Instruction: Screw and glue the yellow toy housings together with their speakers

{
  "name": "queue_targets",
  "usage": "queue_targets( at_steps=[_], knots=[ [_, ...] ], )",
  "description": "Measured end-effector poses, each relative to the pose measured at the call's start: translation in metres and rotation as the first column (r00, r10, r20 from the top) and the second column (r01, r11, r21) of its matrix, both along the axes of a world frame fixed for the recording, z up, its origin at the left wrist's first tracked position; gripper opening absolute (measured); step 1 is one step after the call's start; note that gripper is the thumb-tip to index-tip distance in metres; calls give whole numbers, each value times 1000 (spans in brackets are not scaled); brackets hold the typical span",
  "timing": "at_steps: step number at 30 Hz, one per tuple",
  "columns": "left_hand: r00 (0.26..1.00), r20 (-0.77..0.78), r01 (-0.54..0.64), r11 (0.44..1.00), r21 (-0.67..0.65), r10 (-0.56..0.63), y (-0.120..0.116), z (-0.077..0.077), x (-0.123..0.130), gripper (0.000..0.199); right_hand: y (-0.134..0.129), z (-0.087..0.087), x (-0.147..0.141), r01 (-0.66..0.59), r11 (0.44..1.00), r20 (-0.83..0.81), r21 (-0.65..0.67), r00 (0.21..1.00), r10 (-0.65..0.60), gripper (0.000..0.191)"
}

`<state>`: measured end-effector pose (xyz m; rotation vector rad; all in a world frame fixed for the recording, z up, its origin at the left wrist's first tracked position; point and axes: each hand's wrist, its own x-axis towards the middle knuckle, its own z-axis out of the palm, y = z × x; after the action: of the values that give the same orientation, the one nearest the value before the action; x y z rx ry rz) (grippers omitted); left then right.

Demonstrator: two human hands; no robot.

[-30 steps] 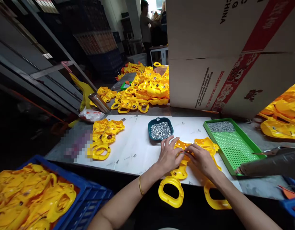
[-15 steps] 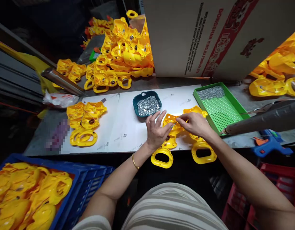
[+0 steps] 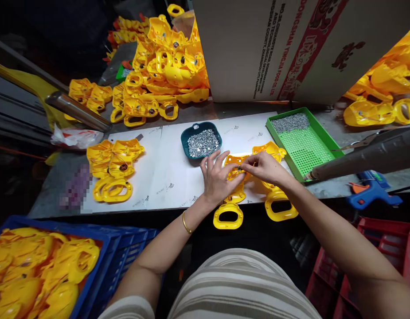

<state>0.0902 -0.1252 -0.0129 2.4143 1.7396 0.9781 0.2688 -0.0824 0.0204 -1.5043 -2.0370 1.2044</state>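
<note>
A yellow plastic shell with a loop handle [image 3: 228, 217] lies at the table's front edge, its handle jutting past it. Over this shell, my left hand [image 3: 218, 179] has thumb and index finger drawn together, other fingers raised near a dark green tub [image 3: 201, 141] of small shiny metal pieces. My right hand [image 3: 266, 168] pinches with its fingertips close beside the left ones. Something small and dark shows between the fingertips; I cannot make out what it is. A second yellow shell [image 3: 281, 204] lies partly under my right hand and forearm.
A green tray [image 3: 299, 150] with metal pieces stands right, near a blue glue gun [image 3: 374, 195]. Yellow shells [image 3: 115, 161] lie left, with more heaped behind. A large carton [image 3: 258, 53] stands at the back. A blue crate [image 3: 115, 248] and red crate [image 3: 387, 235] flank me below.
My fingertips have come closer together over the shell and shifted slightly left. The shell's handle has moved a little right. The whole view has shifted slightly.
</note>
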Motion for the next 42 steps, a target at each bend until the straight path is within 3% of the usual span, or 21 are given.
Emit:
queue_targets(
  at_steps=[8,11,15,19,23,27,42],
  knots=[
    [999,3,37,999,-8,-37,1,-4,-7,18,1,-1,-4,-71,997,27,33,997,70,36],
    [997,-58,55,998,13,-54,2,-4,-15,17,-3,-2,-4,-47,988,52,144,998,40,24],
    [980,-150,127,991,-52,-134,4,0,-22,15,-16,-3,-2,-54,957,166,285,986,7,27],
    [971,-201,111,990,-92,-128,5,1,-23,15,-27,-2,-6,-123,950,315,288,949,28,31],
    [975,-204,65,993,-102,-85,5,0,-22,14,-29,0,-14,-179,924,357,339,933,49,35],
    [981,-191,24,992,-120,-46,4,-1,-25,14,-26,0,-21,-248,919,420,307,902,103,33],
    [975,-199,53,971,-231,-101,8,1,-30,14,-25,-11,-25,-285,895,469,344,877,99,30]
  ],
)
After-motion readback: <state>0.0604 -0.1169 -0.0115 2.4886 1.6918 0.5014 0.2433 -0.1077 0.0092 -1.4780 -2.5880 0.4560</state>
